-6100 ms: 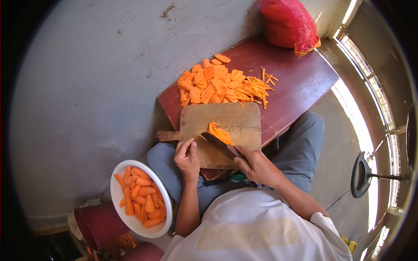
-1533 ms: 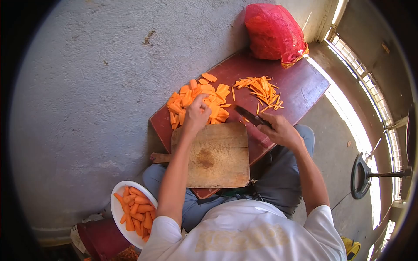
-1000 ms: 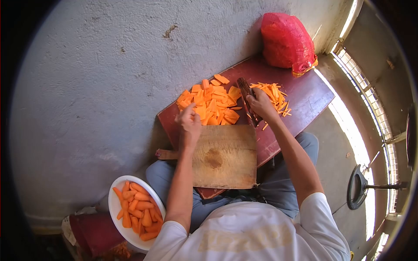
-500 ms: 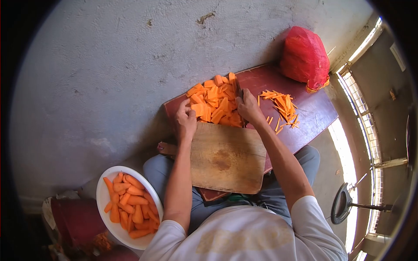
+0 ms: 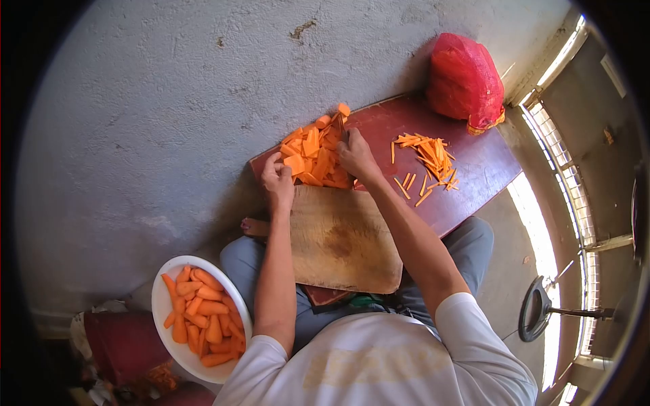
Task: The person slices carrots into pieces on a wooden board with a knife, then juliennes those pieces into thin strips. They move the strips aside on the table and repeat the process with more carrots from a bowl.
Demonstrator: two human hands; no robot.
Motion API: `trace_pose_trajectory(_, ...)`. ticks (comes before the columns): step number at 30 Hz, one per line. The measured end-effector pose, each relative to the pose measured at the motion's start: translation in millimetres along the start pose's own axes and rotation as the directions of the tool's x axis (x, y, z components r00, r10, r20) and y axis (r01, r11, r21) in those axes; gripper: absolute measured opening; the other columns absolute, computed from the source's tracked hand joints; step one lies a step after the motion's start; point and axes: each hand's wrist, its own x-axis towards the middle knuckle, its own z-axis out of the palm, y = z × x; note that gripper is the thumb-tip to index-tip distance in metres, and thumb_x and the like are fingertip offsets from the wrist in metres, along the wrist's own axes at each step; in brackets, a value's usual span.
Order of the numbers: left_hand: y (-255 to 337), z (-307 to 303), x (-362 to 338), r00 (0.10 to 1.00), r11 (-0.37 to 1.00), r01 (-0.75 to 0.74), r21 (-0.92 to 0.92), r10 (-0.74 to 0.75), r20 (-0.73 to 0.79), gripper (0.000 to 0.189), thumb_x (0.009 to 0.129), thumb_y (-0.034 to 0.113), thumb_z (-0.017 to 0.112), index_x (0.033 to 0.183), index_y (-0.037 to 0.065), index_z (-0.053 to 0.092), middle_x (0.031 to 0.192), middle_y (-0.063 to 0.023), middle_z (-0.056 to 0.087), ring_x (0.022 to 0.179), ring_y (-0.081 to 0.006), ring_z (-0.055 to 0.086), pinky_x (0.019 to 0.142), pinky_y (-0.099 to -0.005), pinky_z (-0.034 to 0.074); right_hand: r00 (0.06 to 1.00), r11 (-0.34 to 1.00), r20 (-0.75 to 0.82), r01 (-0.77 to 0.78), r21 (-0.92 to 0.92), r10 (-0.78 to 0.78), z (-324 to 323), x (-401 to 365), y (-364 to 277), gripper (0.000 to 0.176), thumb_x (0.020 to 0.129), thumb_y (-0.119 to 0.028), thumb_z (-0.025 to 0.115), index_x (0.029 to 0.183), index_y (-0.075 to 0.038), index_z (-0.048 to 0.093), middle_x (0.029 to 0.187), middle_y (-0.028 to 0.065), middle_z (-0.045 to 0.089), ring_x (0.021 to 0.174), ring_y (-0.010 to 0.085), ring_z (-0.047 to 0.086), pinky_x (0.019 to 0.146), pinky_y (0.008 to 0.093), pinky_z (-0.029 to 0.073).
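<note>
A heap of sliced carrot pieces [image 5: 313, 152] lies on the dark red bench against the wall. My left hand [image 5: 276, 181] is at the heap's left side, fingers curled against the pale orange slices there. On the other side, my right hand [image 5: 357, 157] grips a knife [image 5: 341, 126], its blade upright along the heap's right edge. Below both hands, a worn wooden cutting board [image 5: 345, 237] rests across my lap and the bench's near edge. To the right of my right hand lies a loose pile of thin carrot sticks [image 5: 433, 157].
A white basin [image 5: 160, 318] of peeled whole carrots [image 5: 210, 314] stands at lower left. The red bench [image 5: 474, 169] carries a red mesh sack [image 5: 464, 81] at its far right end. A dark red container [image 5: 125, 342] is beside the basin. The rough wall [image 5: 169, 122] borders the bench.
My right hand and the knife have moved left, pressing the carrot heap narrower toward my left hand. More red bench shows between the heap and the sticks. The whole view has shifted slightly.
</note>
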Motion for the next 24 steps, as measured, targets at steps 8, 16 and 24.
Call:
trace_pose_trajectory(8,-6.8,-1.7,0.4,0.998,0.969,0.005,-0.248,-0.020,-0.061,0.039,0.099,-0.001,0.070,0.138,-0.004,0.070,0.099,-0.0055,0.077,0.088,-0.0117,0.070,0.083,-0.0285,0.057,0.997,0.970,0.014,0.076,0.230,-0.081,-49.5,-17.8,5.5,0.035,0.108,-0.015,0.065,0.139,0.002,0.061,0.092,0.0057,0.066,0.071,0.0123,0.063,0.062,0.0323,0.053)
trace_pose_trajectory(16,68.2,-9.0,-52.3,0.982,0.981,-0.023,-0.195,0.058,0.177,0.029,0.102,0.004,0.073,0.129,-0.002,0.077,0.099,-0.0040,0.078,0.086,-0.0091,0.069,0.079,-0.0281,0.057,0.973,0.986,0.207,0.069,0.152,-0.100,-142.3,-133.8,-17.2,0.037,0.110,-0.017,0.068,0.142,0.000,0.064,0.086,-0.0040,0.062,0.063,0.0039,0.055,0.057,0.0245,0.043)
trace_pose_trajectory(24,97.3,-29.9,-187.0,0.897,0.958,-0.194,0.212,0.086,0.433,0.038,0.092,0.006,0.078,0.130,0.002,0.073,0.103,-0.0152,0.072,0.095,-0.0400,0.069,0.092,-0.0503,0.055,0.914,0.971,0.406,-0.097,0.220,0.000,-135.9,-243.0,-27.1,0.052,0.110,-0.012,0.067,0.159,0.000,0.053,0.095,0.0012,0.061,0.080,0.0098,0.061,0.070,0.0291,0.051)
